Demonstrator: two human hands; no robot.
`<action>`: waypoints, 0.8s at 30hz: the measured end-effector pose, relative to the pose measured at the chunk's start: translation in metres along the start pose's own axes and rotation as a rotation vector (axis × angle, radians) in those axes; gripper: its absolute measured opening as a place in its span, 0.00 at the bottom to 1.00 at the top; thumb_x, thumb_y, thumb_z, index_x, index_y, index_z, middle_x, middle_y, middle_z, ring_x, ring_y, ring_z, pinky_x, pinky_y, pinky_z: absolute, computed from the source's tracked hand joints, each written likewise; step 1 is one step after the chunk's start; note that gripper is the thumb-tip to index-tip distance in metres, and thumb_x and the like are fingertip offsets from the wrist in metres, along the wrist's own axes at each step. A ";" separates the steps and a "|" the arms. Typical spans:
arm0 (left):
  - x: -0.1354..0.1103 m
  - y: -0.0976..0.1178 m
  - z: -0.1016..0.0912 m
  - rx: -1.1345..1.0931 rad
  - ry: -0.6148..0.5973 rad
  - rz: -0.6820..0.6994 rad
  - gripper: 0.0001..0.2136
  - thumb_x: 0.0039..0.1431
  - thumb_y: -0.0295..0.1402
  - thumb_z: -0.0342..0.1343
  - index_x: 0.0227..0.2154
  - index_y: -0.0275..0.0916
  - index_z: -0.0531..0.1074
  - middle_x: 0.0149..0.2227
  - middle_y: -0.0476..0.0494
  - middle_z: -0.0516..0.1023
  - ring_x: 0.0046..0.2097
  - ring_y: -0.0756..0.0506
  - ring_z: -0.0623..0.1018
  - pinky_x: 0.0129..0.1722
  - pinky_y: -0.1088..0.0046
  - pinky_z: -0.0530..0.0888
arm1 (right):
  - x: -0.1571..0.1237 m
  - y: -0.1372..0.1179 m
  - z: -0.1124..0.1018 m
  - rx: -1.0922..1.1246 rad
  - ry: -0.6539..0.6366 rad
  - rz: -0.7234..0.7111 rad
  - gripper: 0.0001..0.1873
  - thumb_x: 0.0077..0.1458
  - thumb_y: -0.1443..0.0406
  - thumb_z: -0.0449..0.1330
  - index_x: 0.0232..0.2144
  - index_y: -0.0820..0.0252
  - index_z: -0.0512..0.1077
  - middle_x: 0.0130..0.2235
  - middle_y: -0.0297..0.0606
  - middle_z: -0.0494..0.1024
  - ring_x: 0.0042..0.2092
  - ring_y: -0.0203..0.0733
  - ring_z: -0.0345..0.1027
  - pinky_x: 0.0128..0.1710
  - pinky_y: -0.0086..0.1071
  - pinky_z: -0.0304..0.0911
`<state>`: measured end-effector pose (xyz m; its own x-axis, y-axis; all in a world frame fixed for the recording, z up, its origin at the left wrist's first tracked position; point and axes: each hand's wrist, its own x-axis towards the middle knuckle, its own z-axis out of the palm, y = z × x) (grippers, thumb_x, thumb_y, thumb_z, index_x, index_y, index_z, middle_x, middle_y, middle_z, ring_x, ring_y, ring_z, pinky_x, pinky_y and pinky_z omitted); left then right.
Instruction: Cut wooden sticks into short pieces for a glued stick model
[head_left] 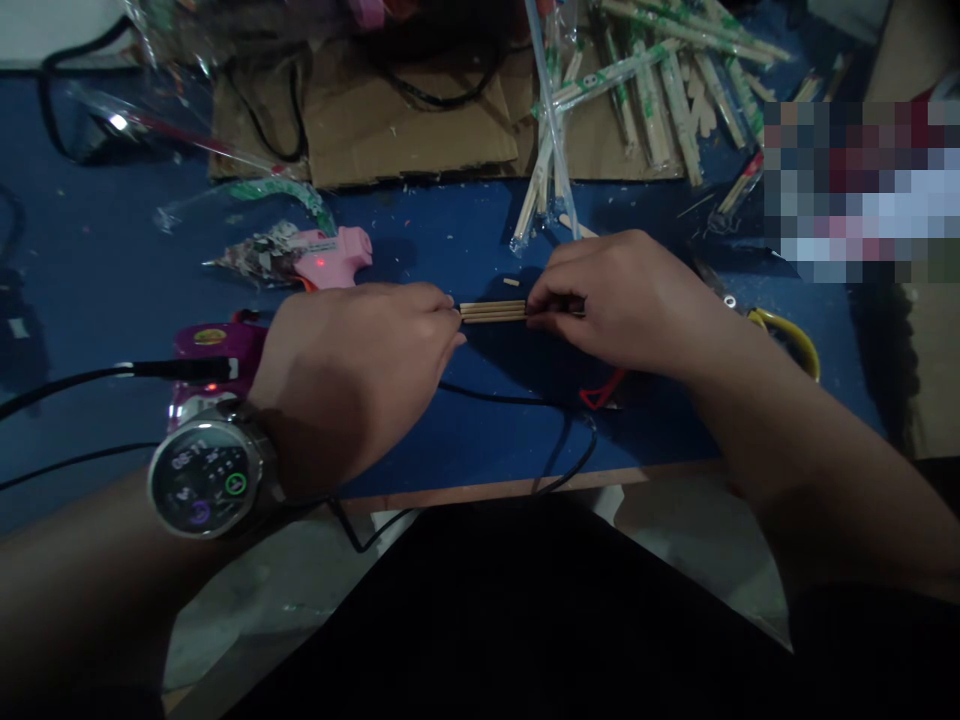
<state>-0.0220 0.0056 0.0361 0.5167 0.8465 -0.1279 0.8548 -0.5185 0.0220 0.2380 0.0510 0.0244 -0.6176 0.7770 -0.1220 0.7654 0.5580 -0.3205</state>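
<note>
A short row of thin wooden sticks (493, 312), lying side by side, spans the gap between my hands. My left hand (360, 360), with a watch on its wrist, pinches the left end of the row. At the right end, the fingertips of my right hand (607, 300) are closed on the same sticks. A small cut piece of stick (511, 282) lies just behind them on the blue table (495, 440). The pink glue gun (337, 255), with a red light on it, rests behind my left hand.
Wrapped chopsticks (652, 100) lie in a pile on cardboard (412, 130) at the back. A purple device (217, 350) with a black cable (67, 385) sits left of my left hand. Yellow-handled scissors (795, 335) lie partly under my right arm. Another black cable runs near the front edge.
</note>
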 end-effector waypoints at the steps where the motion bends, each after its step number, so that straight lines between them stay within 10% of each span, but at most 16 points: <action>1: 0.000 0.000 0.000 0.012 -0.003 0.009 0.22 0.81 0.40 0.44 0.50 0.46 0.85 0.53 0.39 0.89 0.50 0.31 0.88 0.36 0.56 0.77 | 0.000 0.000 0.000 -0.005 0.000 0.001 0.13 0.67 0.66 0.63 0.44 0.51 0.89 0.45 0.39 0.88 0.48 0.51 0.81 0.48 0.41 0.67; 24: -0.001 -0.003 0.003 -0.094 0.027 0.008 0.21 0.81 0.41 0.45 0.47 0.48 0.86 0.49 0.41 0.90 0.51 0.33 0.88 0.41 0.57 0.80 | 0.000 0.001 0.002 -0.013 0.020 0.015 0.09 0.69 0.63 0.64 0.42 0.53 0.87 0.42 0.39 0.87 0.43 0.48 0.78 0.44 0.40 0.65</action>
<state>-0.0250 0.0060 0.0331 0.5235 0.8461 -0.1003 0.8508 -0.5126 0.1161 0.2386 0.0509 0.0225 -0.6021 0.7911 -0.1079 0.7772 0.5498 -0.3060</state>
